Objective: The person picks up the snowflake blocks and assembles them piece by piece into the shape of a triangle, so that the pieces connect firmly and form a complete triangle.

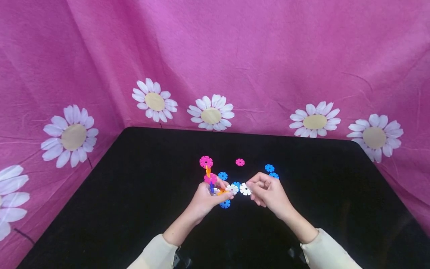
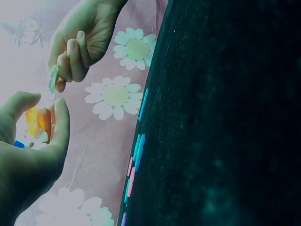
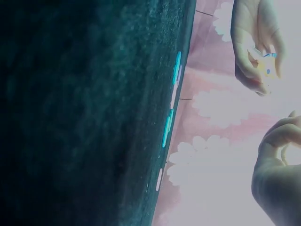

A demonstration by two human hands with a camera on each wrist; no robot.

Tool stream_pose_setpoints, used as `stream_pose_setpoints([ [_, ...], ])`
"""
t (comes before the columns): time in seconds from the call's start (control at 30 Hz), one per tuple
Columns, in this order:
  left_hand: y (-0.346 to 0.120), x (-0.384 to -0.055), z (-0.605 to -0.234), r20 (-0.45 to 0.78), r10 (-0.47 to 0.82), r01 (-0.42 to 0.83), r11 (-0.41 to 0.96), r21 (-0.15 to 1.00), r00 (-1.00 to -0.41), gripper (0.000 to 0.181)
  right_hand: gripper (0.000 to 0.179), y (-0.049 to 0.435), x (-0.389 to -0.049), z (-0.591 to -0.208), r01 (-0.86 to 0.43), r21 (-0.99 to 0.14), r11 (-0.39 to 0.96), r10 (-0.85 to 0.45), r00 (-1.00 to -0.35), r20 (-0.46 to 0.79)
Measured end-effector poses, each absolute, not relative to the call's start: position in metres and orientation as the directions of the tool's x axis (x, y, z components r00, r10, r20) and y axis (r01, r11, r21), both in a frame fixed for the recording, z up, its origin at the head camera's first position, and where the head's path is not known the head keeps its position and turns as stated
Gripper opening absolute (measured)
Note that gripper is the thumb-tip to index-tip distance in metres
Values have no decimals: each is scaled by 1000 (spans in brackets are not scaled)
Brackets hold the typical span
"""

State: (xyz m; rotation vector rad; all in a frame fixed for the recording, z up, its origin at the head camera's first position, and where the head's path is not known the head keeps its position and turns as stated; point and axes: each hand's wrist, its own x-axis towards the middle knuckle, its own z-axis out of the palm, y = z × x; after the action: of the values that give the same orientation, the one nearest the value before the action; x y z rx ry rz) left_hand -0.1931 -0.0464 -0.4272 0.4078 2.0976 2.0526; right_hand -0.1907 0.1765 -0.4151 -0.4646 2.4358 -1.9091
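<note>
My left hand [image 1: 204,200] grips a joined string of slotted plastic discs between thumb and fingers. In that string a pink disc [image 1: 206,162] stands at the far end, followed by an orange disc [image 1: 208,171], another pink disc [image 1: 210,179] and a dark blue one [image 1: 211,188]. Nearer the fingertips are an orange piece [image 2: 37,121] and a white disc [image 1: 231,189]; fingers hide part of the string. Just to the right, my right hand [image 1: 270,192] pinches a second white disc [image 1: 245,189] by its edge, close beside the first one.
Loose discs lie on the black table [image 1: 134,179]: a pink one [image 1: 240,162] behind the hands, two blue ones including this blue disc [image 1: 269,168] at the right, and several more blue ones around the left hand, such as this disc [image 1: 225,204]. A pink flowered cloth [image 1: 255,67] hangs behind.
</note>
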Motion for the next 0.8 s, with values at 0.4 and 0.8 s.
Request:
stream_pose_setpoints([
  [0.4, -45, -191, -428, 93, 347, 117, 49, 992, -933, 23, 25, 170, -187, -416, -167, -967, 195, -256, -960, 114],
  [0.8, -44, -188, -427, 127, 291, 166, 113, 980, -948, 18, 12, 158, -180, -394, -203, -886, 416, -244, -964, 106],
])
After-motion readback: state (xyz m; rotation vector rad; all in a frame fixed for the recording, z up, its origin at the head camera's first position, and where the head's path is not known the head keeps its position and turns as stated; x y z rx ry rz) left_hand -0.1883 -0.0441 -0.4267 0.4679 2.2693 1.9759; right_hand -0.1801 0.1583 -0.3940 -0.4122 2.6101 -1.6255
